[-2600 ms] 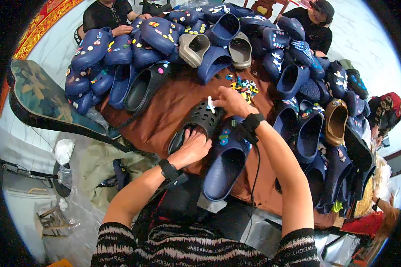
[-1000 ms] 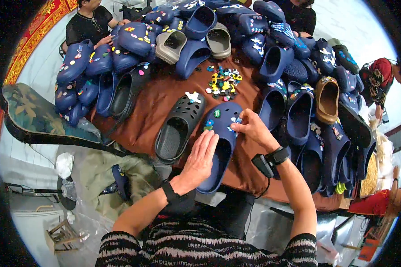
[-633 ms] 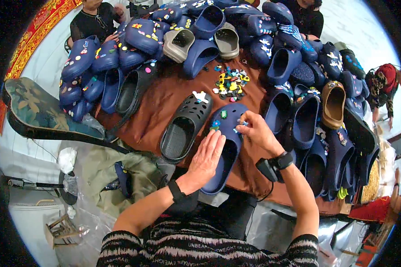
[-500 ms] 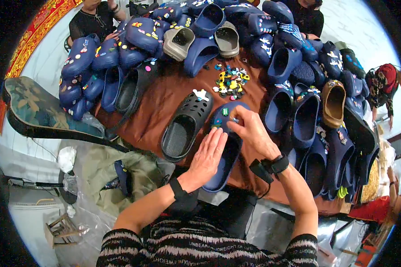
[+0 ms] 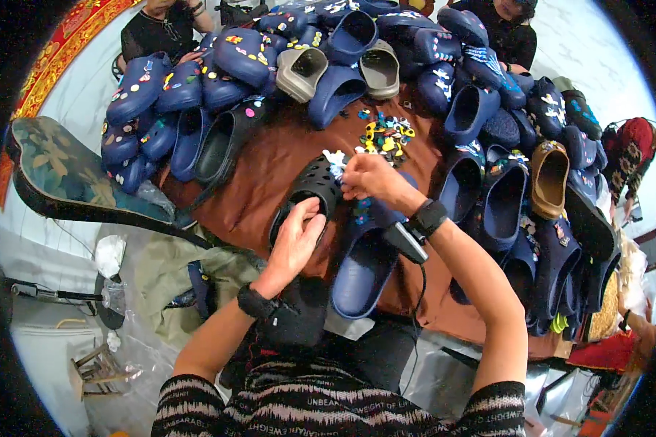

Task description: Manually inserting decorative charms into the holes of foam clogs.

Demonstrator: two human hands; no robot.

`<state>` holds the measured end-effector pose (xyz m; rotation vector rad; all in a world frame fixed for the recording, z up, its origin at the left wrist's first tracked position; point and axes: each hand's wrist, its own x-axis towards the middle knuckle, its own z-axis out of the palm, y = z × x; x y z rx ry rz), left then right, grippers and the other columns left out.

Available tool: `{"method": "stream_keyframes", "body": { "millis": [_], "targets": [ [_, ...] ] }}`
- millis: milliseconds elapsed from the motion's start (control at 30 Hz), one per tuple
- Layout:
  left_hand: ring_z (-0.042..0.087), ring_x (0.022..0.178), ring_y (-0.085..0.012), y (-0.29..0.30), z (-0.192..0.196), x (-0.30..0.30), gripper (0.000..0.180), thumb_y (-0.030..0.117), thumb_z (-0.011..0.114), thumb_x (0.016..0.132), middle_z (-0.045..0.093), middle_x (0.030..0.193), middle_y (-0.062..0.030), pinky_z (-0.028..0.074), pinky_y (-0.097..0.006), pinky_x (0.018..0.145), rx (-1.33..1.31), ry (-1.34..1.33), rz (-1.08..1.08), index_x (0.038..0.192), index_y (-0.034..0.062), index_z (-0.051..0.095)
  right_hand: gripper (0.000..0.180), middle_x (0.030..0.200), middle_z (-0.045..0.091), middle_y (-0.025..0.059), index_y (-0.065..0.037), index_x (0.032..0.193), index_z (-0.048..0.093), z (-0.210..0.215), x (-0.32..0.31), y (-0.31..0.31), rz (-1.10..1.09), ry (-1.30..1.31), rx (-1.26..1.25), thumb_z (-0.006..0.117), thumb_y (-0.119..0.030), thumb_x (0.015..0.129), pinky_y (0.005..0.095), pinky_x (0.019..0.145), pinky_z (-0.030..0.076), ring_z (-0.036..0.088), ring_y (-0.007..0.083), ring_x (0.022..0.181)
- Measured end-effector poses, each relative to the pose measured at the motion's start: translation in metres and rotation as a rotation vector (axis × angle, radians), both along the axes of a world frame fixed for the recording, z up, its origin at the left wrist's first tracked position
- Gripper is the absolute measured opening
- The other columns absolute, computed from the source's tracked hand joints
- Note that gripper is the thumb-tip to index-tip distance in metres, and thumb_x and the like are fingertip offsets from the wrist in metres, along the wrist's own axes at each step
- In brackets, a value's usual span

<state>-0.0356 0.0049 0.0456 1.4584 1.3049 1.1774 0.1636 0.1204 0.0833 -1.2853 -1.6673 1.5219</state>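
1. Head view: two hands over a brown tabletop [image 5: 262,175] crowded w/ foam clogs.
2. Left hand [image 5: 293,244]: fingers partly curled, resting on the heel rim of a black clog [image 5: 307,191]; looks like it steadies the clog, but a full grip can't be told.
3. Right hand [image 5: 368,182]: fingertips pinched together at the toe area where black clog and navy clog [image 5: 368,258] meet. Seems to hold a small charm, too tiny to tell for sure.
4. Small white charm [image 5: 335,158] sits on the black clog's toe, just beside the right hand's fingertips.
5. Black clog lies sole-down near tabletop centre, opening up, toe pointing away from the person. Navy clog lies right beside it, touching, w/ coloured charms on its upper.
6. Pile of loose charms [image 5: 385,135], yellow/green/mixed, on the tabletop just beyond the right hand.
7. Dark wristbands on both wrists.
8. Round the edges: rows of navy clogs, two grey clogs [image 5: 339,71] at the far side, one tan clog [image 5: 550,175] to the right.
9. Other people sit at the far side.
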Motion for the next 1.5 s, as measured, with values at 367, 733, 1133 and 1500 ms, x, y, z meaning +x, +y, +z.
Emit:
{"method": "stream_keyframes", "body": {
  "millis": [367,733,1133,1500],
  "targets": [
    [0.048,0.117,-0.0131,0.027,-0.016,0.006,0.040,0.025,0.048,0.104,0.056,0.126,-0.0046,0.035,-0.029,0.105,-0.267,-0.212,-0.226,0.135,-0.0011,0.050,0.013,0.084,0.070,0.0096,-0.002,0.094,0.058,-0.004,-0.015,0.002,0.262,-0.210,0.004,0.064,-0.014,0.093,0.0270,0.056,0.052,0.069,0.0155,0.069],
    [0.040,0.134,-0.0176,0.029,-0.023,0.011,0.051,0.022,0.046,0.104,0.046,0.145,-0.0089,0.027,-0.033,0.115,-0.218,-0.265,-0.273,0.147,-0.0029,0.036,0.015,0.084,0.070,0.0155,-0.001,0.098,0.063,-0.022,-0.033,0.011,0.449,-0.664,0.596,0.060,-0.013,0.089,0.0441,0.067,0.055,0.070,0.0335,0.076],
    [0.054,0.125,-0.0353,0.023,-0.005,0.002,0.055,0.027,0.051,0.099,0.055,0.136,-0.0235,0.039,-0.040,0.107,-0.294,0.119,-0.261,0.144,-0.0017,0.037,0.023,0.088,0.070,0.0192,-0.004,0.093,0.068,0.015,0.019,0.018,0.165,-0.697,0.568,0.065,-0.025,0.085,0.0456,0.076,0.053,0.068,0.0383,0.086],
    [0.059,0.111,-0.0307,-0.024,0.024,0.023,0.033,-0.001,0.057,0.089,0.057,0.121,-0.0176,0.047,-0.036,0.097,0.420,0.232,-0.087,0.122,-0.0012,0.058,0.022,0.092,0.070,0.0225,0.002,0.099,0.068,0.004,0.124,-0.018,0.051,-0.548,0.357,0.066,-0.017,0.088,0.0419,0.081,0.054,0.070,0.0344,0.088]
  ]
}}
